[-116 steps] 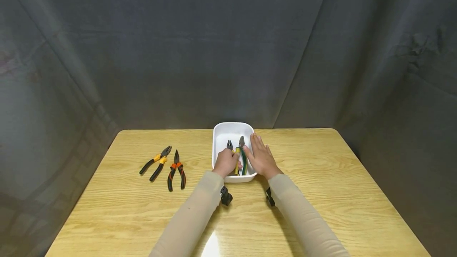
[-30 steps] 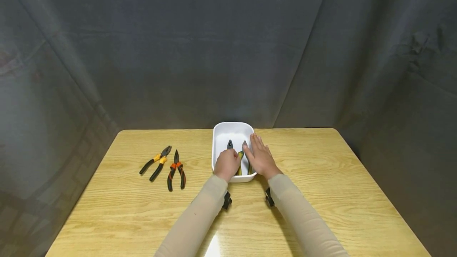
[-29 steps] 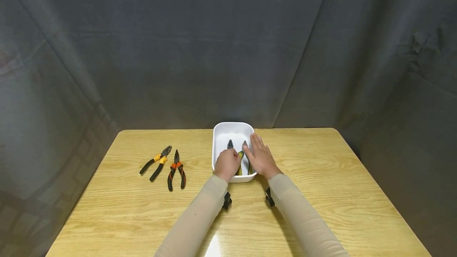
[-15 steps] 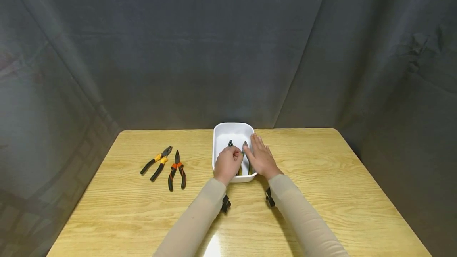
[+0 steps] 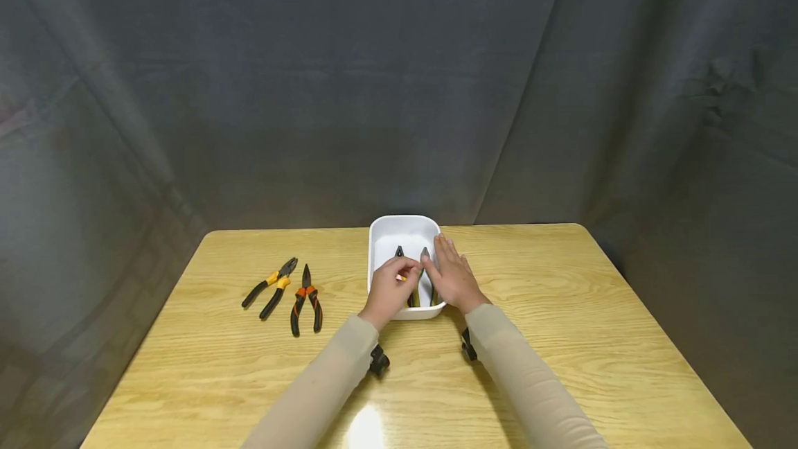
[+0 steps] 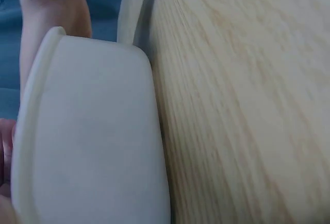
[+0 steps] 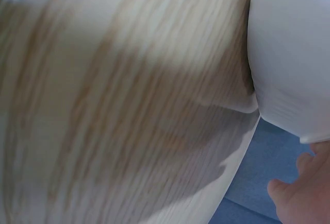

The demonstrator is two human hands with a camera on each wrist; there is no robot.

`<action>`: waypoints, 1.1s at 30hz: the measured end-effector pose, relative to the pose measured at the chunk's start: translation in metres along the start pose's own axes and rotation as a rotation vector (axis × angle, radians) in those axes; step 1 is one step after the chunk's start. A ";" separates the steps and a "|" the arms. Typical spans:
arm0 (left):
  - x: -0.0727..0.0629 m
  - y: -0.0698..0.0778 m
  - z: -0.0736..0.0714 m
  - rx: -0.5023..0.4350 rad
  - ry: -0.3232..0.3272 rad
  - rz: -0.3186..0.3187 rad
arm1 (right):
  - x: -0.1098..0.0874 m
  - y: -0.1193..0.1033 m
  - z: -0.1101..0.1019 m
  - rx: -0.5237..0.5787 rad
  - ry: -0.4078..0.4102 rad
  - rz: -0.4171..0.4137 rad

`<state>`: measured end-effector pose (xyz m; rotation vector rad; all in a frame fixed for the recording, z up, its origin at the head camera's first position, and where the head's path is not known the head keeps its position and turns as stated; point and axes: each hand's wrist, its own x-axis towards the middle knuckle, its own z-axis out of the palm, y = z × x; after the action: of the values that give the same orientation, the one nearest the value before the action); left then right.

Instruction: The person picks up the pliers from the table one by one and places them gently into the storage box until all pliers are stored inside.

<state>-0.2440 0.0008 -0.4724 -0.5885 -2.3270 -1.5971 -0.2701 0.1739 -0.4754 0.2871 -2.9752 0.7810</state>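
Observation:
In the head view a white plastic tray [image 5: 405, 224] holds pliers. A dark plier nose [image 5: 400, 251] and a grey plier nose [image 5: 426, 253] point away from me, their handles largely covered by my hands. My left hand [image 5: 388, 291] is over the tray's near left side, fingers bent and thumb close to the index fingertip beside a handle. Whether it pinches that handle is hidden. My right hand [image 5: 458, 281] lies with straight fingers along the tray's right rim, thumb reaching inside. Both wrist views show mainly the tray's outer wall [image 6: 103, 131].
Left of the tray lie yellow-and-black combination pliers [image 5: 274, 288] and orange-and-black long-nose pliers [image 5: 306, 300], both spread apart. The wooden table [image 5: 561, 366] carries everything. Dark grey curtain [image 5: 374, 89] hangs behind and at both sides.
Inside the tray, the pliers were rearranged; the grey nose now sits lower and the green handle is less visible. Lately my left hand shifts slightly left and its fingers loosen. My right hand stays put.

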 end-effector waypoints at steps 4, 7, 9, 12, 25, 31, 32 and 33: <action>-0.005 0.004 -0.009 -0.065 -0.057 -0.021 | 0.001 -0.001 0.000 -0.009 -0.014 0.010; -0.007 0.004 -0.015 -0.088 -0.107 -0.043 | 0.001 -0.002 -0.001 -0.013 -0.025 0.028; -0.008 0.004 -0.019 -0.087 -0.127 -0.055 | 0.001 -0.002 -0.002 -0.012 -0.026 0.038; -0.010 0.004 -0.024 -0.098 -0.144 -0.069 | 0.001 -0.003 -0.002 -0.015 -0.034 0.048; -0.019 0.009 -0.059 -0.088 -0.206 -0.129 | 0.000 -0.003 -0.001 -0.023 -0.033 0.046; -0.020 0.008 -0.074 -0.053 -0.172 -0.155 | 0.000 -0.003 -0.001 -0.024 -0.041 0.051; -0.020 0.008 -0.076 -0.050 -0.168 -0.158 | 0.000 -0.003 -0.001 -0.018 -0.041 0.051; -0.020 0.009 -0.078 -0.047 -0.164 -0.162 | 0.000 -0.003 0.000 -0.015 -0.043 0.051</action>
<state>-0.2238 -0.0729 -0.4454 -0.5741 -2.5202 -1.7381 -0.2692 0.1718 -0.4739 0.2308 -3.0382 0.7666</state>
